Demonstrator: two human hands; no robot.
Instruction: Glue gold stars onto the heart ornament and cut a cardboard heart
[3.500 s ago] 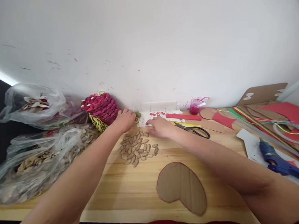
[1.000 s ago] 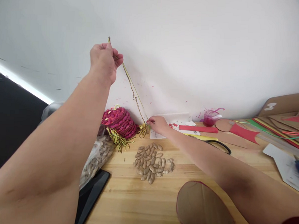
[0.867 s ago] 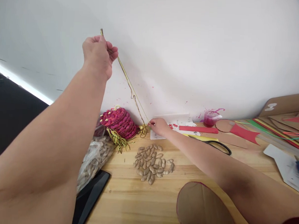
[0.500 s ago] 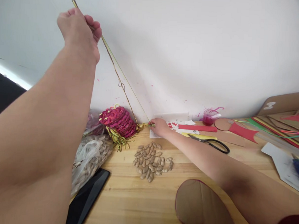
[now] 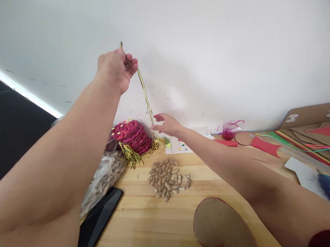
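The left hand [image 5: 115,70] is lifted at about ten o'clock in the view, its fingers curled and gripping a thin bunch of yarn [image 5: 144,89], whose cut-looking tip pokes out above the fist. The right hand [image 5: 167,125], near the middle, is open with the fingers apart and holds nothing; at this blur it cannot be told whether its fingertips brush the strands. The work in hand appears to be drawing the lengths out straight. To do that well, the left grip should stay firm close to the top, so no strand slips out of the bunch, and the lift should be slow. The open fingers would serve best by teasing at the small loop low on the yarn, rather than yanking, and by steadying the loose tangle [image 5: 154,146] at its foot, since a hard pull could tighten knots or drag at the pink bundle [image 5: 134,136] just beside it, toward nine o'clock. The yarn itself slants from the fist toward five o'clock, slack and slightly bowed, pale yellow twisted with darker brown, thin and limp-looking. At six o'clock from the right hand, peanuts [image 5: 165,178] lie in a loose heap on the wooden table [image 5: 138,224].
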